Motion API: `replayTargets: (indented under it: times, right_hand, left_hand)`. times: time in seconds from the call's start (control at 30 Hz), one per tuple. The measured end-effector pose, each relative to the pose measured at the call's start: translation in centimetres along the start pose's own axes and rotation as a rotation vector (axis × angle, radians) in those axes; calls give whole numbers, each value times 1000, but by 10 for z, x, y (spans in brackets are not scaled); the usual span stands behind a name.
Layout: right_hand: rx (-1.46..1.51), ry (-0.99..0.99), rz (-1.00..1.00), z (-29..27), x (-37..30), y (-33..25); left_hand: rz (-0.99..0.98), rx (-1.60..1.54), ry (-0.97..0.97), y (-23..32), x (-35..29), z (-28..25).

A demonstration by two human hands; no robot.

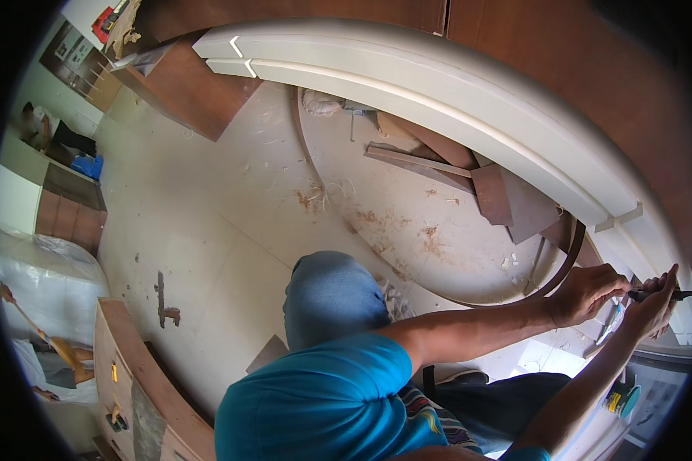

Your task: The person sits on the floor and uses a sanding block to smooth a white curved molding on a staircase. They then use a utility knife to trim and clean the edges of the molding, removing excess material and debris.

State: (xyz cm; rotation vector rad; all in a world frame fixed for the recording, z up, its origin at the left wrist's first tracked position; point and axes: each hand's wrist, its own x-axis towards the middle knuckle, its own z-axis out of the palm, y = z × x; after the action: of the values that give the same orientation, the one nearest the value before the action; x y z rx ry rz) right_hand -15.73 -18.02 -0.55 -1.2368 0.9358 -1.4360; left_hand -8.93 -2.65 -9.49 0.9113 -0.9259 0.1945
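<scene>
Both my hands are at the far right, close to the end of a long white curved panel (438,84). In my right hand (655,307) is a slim dark tool (683,294), its pointed end sticking out to the right; its exact kind cannot be made out. My left hand (590,293) is closed, fingertips pinched together at the tool's other end. Whatever lies between those fingertips is too small to see. Just below my hands is a small light-coloured object with blue on it (612,321).
Brown board offcuts (492,192) lie under the panel, beside a thin curved brown strip (304,138). Sawdust (430,242) marks the floor. A round green-padded tool (623,399) is at lower right. Curved wooden cabinetry (123,361) stands left. Another person (58,134) is far left.
</scene>
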Motion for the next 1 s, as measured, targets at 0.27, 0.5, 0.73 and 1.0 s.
replayTargets:
  times: [0.27, 0.5, 0.73, 1.0]
  right_hand:
    - [-164, 17, -61, -18, 3, -9]
    - [-83, 42, -105, -8, -34, -5]
    - [-96, 64, -194, -37, 0, -5]
    - [180, 138, -159, -29, 11, -28]
  left_hand:
    - [-113, -5, -62, 19, 9, 22]
    - [-266, -133, -298, 43, 4, 44]
    - [-357, -406, -407, 72, 29, 40]
    - [-286, -163, -277, 72, 40, 37]
